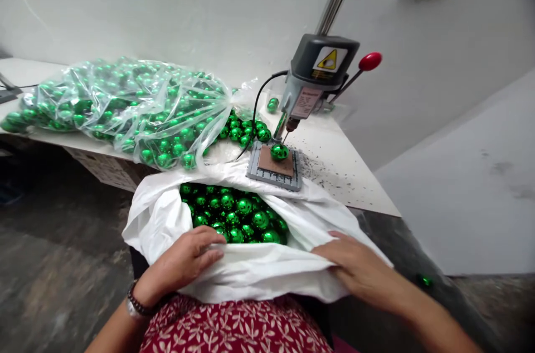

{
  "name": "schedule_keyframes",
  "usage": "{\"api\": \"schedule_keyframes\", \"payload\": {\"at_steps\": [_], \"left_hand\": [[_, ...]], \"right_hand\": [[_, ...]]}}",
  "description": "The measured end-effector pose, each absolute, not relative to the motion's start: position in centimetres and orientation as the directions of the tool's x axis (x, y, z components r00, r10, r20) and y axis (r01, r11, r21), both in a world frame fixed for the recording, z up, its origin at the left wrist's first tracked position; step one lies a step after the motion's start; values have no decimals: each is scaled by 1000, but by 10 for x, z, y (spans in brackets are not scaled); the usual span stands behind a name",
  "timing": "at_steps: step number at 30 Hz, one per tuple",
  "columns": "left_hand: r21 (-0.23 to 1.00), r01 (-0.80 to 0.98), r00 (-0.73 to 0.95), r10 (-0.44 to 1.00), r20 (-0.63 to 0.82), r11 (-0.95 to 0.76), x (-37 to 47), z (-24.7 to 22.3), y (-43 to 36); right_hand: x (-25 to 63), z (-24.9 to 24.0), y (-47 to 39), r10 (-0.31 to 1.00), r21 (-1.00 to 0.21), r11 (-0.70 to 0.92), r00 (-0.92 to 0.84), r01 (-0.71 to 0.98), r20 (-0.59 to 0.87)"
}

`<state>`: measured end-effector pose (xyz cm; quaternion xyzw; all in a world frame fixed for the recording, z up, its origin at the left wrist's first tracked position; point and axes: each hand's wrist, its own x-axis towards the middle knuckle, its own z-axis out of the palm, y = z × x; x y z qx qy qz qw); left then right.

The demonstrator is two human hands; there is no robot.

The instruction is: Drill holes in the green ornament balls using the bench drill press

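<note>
A white cloth sack (267, 266) lies open on my lap, with many shiny green balls (244, 206) inside. At its near left edge, my left hand (190, 255) is closed on the rim, fingertips over the fold. My right hand (349, 264) grips the cloth at the right side, its fingers partly hidden in the folds. Beyond the sack stands a small drill press (307, 74). One green ball (279, 151) sits on the brown pad (288, 168) of its base, right under the drill bit.
A clear plastic bag (137, 102) full of green balls covers the table's left part. Loose green balls (238, 133) lie beside its mouth. Dark shavings dot the white table (355, 175). A red-knobbed lever (370, 62) sticks out right. One ball (425, 280) lies low at right.
</note>
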<state>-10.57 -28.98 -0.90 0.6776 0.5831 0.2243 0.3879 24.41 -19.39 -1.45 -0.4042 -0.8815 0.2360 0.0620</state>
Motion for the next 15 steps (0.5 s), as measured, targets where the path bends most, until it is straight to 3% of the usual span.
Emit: {"api": "schedule_keyframes", "payload": {"at_steps": [3, 6, 9, 12, 15], "left_hand": [[801, 597, 17, 998, -62, 39, -113, -16, -281], [754, 643, -231, 973, 23, 135, -121, -31, -273], [661, 726, -458, 851, 257, 190, -130, -37, -272], [532, 803, -546, 689, 476, 269, -140, -29, -275], [391, 784, -617, 672, 409, 482, -155, -28, -276]], "right_hand": [[270, 11, -188, 678, -414, 520, -656, 747, -331], [269, 31, -182, 646, -444, 465, -637, 766, -421], [234, 47, -155, 737, -440, 452, -603, 776, -305], [179, 51, -107, 863, -416, 394, -486, 819, -139], [127, 39, -57, 925, -394, 345, -381, 852, -14]]}}
